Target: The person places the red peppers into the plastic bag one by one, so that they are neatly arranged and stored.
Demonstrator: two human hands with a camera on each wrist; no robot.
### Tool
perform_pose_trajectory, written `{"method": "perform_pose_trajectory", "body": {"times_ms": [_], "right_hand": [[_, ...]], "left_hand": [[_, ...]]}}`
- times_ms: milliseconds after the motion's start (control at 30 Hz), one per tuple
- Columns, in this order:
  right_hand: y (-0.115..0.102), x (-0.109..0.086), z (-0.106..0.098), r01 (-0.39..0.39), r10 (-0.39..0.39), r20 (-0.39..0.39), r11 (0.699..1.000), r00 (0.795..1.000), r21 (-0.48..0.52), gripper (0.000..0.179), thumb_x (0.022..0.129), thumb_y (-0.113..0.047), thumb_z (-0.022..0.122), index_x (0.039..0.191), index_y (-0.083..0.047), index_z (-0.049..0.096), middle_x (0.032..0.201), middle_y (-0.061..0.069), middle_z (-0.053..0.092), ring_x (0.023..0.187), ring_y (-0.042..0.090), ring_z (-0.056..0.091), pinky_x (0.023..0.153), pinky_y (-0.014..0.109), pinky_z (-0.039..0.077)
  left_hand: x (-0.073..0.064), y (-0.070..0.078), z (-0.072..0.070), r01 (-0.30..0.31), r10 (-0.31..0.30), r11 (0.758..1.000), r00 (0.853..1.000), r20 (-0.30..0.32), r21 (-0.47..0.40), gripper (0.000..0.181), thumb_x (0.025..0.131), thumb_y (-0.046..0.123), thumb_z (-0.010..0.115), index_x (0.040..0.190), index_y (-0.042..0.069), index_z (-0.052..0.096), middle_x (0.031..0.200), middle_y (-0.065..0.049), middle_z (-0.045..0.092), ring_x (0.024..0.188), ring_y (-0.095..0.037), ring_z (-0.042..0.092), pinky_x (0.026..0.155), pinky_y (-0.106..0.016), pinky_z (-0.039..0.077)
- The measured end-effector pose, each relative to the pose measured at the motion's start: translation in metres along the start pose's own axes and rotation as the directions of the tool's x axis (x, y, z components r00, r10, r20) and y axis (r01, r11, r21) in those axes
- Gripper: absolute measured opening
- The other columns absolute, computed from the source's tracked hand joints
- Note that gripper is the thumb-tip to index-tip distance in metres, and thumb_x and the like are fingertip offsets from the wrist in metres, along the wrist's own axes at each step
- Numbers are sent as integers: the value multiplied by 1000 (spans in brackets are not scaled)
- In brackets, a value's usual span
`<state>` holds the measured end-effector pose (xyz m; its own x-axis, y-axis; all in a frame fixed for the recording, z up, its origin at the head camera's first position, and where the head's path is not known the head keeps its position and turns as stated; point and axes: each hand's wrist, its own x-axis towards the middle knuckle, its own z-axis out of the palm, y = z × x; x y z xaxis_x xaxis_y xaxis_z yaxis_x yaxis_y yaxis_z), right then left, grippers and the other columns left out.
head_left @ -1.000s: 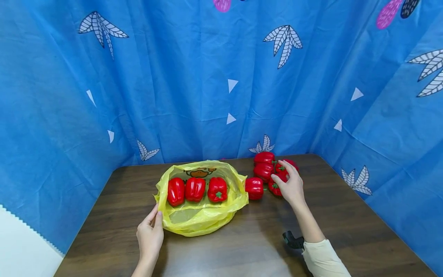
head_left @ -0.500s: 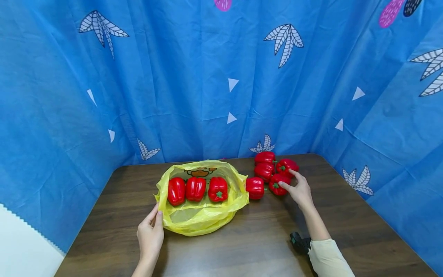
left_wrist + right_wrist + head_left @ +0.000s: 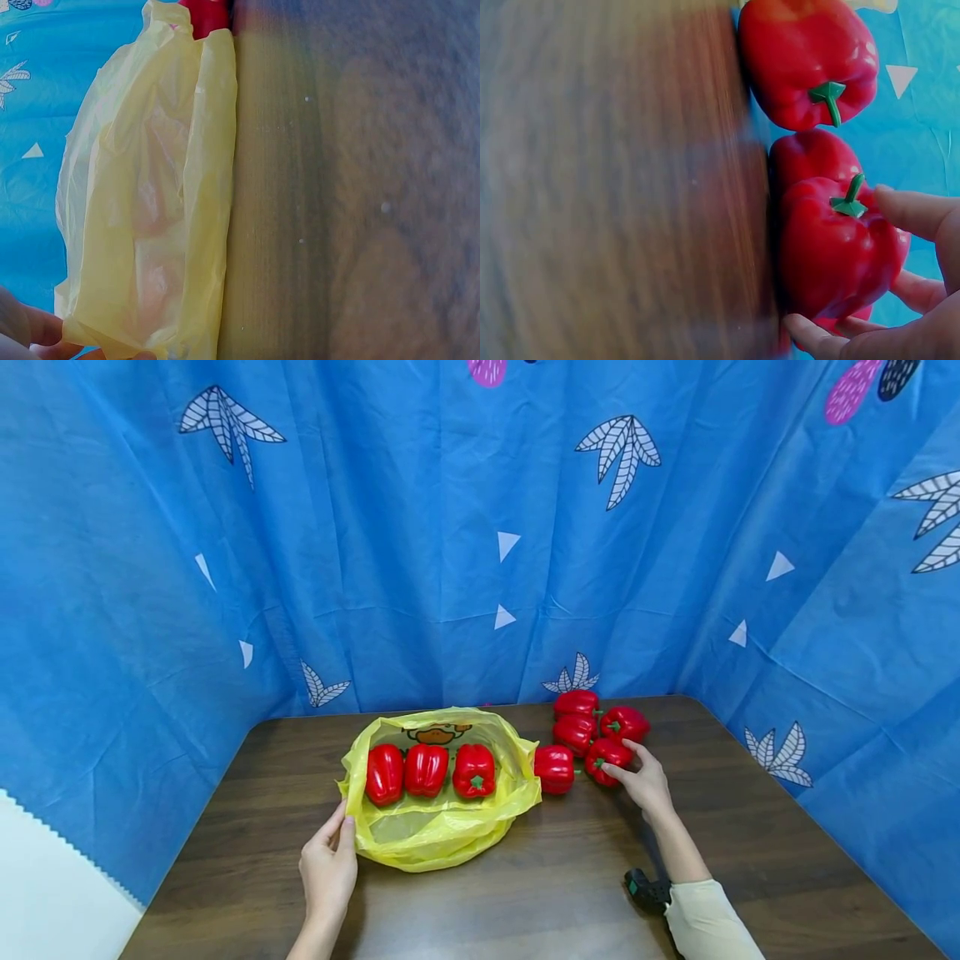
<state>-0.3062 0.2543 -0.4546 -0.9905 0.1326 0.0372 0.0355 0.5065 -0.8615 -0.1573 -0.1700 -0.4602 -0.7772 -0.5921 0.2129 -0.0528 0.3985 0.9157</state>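
Observation:
A yellow plastic bag [image 3: 438, 847] lies on the table with its mouth spread wide, and three red bell peppers [image 3: 474, 772] show inside it. My left hand [image 3: 328, 864] pinches the bag's left rim between thumb and fingers; in the left wrist view the fingers [image 3: 45, 328] appear at the bottom corner of the film. At the right, my right hand [image 3: 647, 783] holds a red bell pepper [image 3: 829, 251] on the table, thumb near its green stem and fingers around the opposite side. Another bell pepper [image 3: 555, 769] lies right beside the bag.
Behind the held pepper, several more red bell peppers [image 3: 576, 702] are clustered at the table's back edge. The brown wooden table [image 3: 525, 902] backs onto a blue patterned curtain [image 3: 420, 527]. A black strapped device [image 3: 647, 892] sits at my right wrist.
My right hand has come down from above the pepper cluster to the front pepper, and its thumb and fingers have closed around it. The left hand keeps its grip on the bag.

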Motion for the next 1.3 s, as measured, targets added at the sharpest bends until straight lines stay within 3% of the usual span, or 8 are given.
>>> {"method": "perform_pose_trajectory", "body": {"times_ms": [467,733,900,1300], "right_hand": [[6,2,5,-6,8,-32,997,999,72,66,79,-24,67,136,-14,35,136,20,30,122,36,32,95,47,38],[5,1,4,-45,50,-20,980,999,192,65,77,-19,69,134,-15,38,133,16,31,103,29,48,73,34,53],[3,-1,2,-41,46,-16,971,999,237,67,77,-17,69,135,-14,36,132,16,32,105,29,47,73,37,53],[-12,-2,-5,16,12,-123,974,992,225,64,76,-16,70,132,-14,40,129,14,41,108,30,48,69,32,54]], "left_hand": [[-1,2,-1,13,-13,1000,1000,12,-8,32,91,23,49,120,15,57,118,-9,56,107,-19,52,89,-36,40],[0,2,-1,26,-26,1000,999,22,-17,32,91,23,49,122,16,56,119,-9,55,108,-20,51,89,-35,41],[0,2,-1,28,-27,999,999,26,-19,33,91,24,48,122,16,55,120,-9,55,109,-19,51,88,-32,41],[0,3,-2,13,-12,1000,1000,23,-17,33,91,23,49,122,14,56,120,-8,55,111,-20,50,89,-32,41]]}}
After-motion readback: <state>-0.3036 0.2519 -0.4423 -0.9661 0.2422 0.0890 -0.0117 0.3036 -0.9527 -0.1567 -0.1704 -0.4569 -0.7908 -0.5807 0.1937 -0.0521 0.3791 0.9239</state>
